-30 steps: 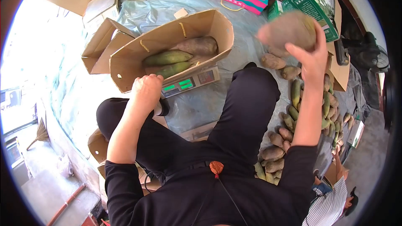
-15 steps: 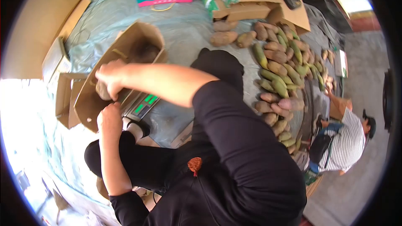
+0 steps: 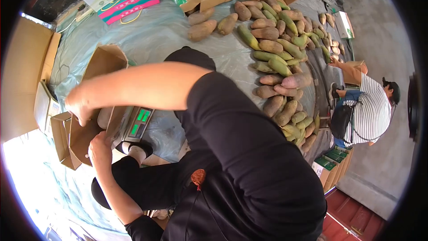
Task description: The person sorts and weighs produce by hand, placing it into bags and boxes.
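Note:
A tall brown cardboard box (image 3: 117,118) leans tilted by a scale (image 3: 139,122) with lit green digits. My left hand (image 3: 100,148) pinches the box's near edge, fingers closed on the cardboard. My right hand (image 3: 81,102) hangs over the opening, fingers pointing down into it. Motion blur and the hand itself hide whether anything is in its fingers. A pale brown root vegetable (image 3: 104,117) shows inside the box, to the right of that hand. The rest of the contents is in shadow or behind my forearm.
Long green and reddish-brown root vegetables (image 3: 278,47) lie heaped on the plastic sheet (image 3: 174,40). Printed cartons (image 3: 129,2) and an open cardboard box (image 3: 223,0) stand behind. A person in a striped shirt (image 3: 370,111) works at right, near green-topped boxes (image 3: 332,163).
My right hand, which held a brown root vegetable over the box, is now lower and apart from the one visible inside. The view has shifted right. My left hand stays on the box edge.

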`<state>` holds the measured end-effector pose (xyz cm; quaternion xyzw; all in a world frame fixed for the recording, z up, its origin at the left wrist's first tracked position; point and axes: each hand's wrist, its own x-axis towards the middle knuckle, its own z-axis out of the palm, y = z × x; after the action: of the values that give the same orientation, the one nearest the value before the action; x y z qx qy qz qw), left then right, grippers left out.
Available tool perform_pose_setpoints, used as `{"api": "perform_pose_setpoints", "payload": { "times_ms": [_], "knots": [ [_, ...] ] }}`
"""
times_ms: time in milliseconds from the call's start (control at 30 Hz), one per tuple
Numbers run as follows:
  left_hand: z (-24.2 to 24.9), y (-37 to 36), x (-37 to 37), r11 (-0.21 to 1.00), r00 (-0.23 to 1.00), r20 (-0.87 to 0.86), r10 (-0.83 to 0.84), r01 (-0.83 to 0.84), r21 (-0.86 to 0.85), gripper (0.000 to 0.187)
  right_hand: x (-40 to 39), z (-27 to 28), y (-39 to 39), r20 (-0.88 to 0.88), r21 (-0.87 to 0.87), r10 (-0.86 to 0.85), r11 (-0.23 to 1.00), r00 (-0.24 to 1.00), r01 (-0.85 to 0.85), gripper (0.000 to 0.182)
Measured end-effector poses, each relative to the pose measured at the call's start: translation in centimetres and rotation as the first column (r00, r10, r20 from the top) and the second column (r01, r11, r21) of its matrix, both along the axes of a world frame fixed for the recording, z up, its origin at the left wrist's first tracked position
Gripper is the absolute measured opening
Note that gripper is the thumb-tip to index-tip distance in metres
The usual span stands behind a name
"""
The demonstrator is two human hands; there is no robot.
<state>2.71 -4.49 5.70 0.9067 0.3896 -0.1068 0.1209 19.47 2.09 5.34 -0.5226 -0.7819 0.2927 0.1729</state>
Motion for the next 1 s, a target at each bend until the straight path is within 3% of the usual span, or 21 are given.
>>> {"api": "perform_pose_setpoints", "payload": {
  "times_ms": [67, 133, 233, 267, 300, 400, 467, 533, 600, 667, 733, 800, 833, 867, 1000],
  "knots": [
    [0.0, 0.3, -0.2, 1.0, 1.0, -0.009, 0.004, -0.004, -0.019, 0.015, 4.9, 2.4, -3.1, -0.138, 0.221, -0.152, 0.958, 0.979, 0.18, 0.046],
    [-0.5, 0.6, -0.5, 0.999, 1.0, 0.009, -0.026, 0.026, -0.027, 0.017, 10.4, 3.2, -5.9, -0.304, 0.332, -0.208, 0.891, 0.93, 0.308, 0.049],
    [-0.7, 0.7, -0.4, 0.999, 0.999, -0.008, -0.033, 0.033, -0.022, 0.016, 17.2, 3.5, -14.2, -0.511, 0.059, -0.502, 0.789, 0.697, 0.612, 0.041],
    [-1.2, 1.2, -0.8, 0.999, 0.999, -0.009, -0.039, 0.039, -0.022, 0.016, 19.2, 1.8, -16.5, -0.567, 0.074, -0.552, 0.705, 0.612, 0.705, 0.038],
    [-1.6, 1.2, -0.5, 0.998, 0.999, -0.011, -0.052, 0.052, -0.024, 0.016, 22.3, -3.5, -20.9, -0.551, -0.001, -0.714, 0.518, 0.432, 0.855, 0.036],
    [-1.4, 1.3, 0.0, 0.998, 0.996, -0.081, -0.048, 0.046, -0.037, 0.016, 24.6, -13.9, -30.1, -0.384, -0.043, -0.893, 0.27, 0.233, 0.962, 0.034],
    [-1.8, 1.3, 0.1, 0.999, 0.997, -0.071, -0.04, 0.037, -0.037, 0.016, 24.1, -21.5, -37.0, -0.178, -0.262, -0.984, 0.069, 0.022, 0.963, 0.029],
    [-1.8, 1.4, 0.4, 0.997, 0.998, -0.059, -0.004, -0.001, -0.078, 0.017, 21.6, -24.5, -43.3, 0.111, -0.318, -0.99, -0.122, -0.091, 0.94, 0.03],
    [-2.2, 1.3, 0.5, 0.995, 0.999, -0.047, 0.003, -0.008, -0.1, 0.017, 18.8, -30.1, -50.3, 0.186, -0.295, -0.963, -0.245, -0.196, 0.923, 0.022],
    [-2.6, 1.4, 0.4, 0.992, 0.999, -0.036, 0.006, -0.011, -0.124, 0.017, 15.6, -31.7, -56.3, 0.301, -0.345, -0.934, -0.294, -0.192, 0.891, 0.023],
    [-3.4, 1.8, 0.0, 0.991, 0.999, 0.034, -0.026, 0.031, -0.131, 0.018, 13.3, -32.6, -61.4, 0.476, -0.47, -0.879, -0.234, 0.021, 0.851, 0.022],
    [-4.3, 2.6, -0.7, 0.991, 0.999, 0.023, -0.026, 0.029, -0.134, 0.019, 10.5, -34.1, -66.5, 0.502, -0.493, -0.85, -0.431, -0.157, 0.756, 0.018],
    [-4.6, 2.9, -1.0, 0.991, 1.0, 0.022, -0.018, 0.021, -0.133, 0.019, 9.6, -33.1, -67.7, 0.547, -0.529, -0.819, -0.501, -0.176, 0.685, 0.017],
    [-4.9, 3.0, -1.2, 0.991, 1.0, 0.011, -0.024, 0.025, -0.135, 0.019, 8.9, -32.7, -69.2, 0.591, -0.556, -0.784, -0.567, -0.19, 0.608, 0.016],
    [-4.6, 2.4, -0.8, 0.986, 0.999, 0.053, 0.012, -0.003, -0.164, 0.02, 7.0, -32.9, -73.1, 0.694, -0.532, -0.708, -0.628, -0.133, 0.568, 0.016]
  ]
}}
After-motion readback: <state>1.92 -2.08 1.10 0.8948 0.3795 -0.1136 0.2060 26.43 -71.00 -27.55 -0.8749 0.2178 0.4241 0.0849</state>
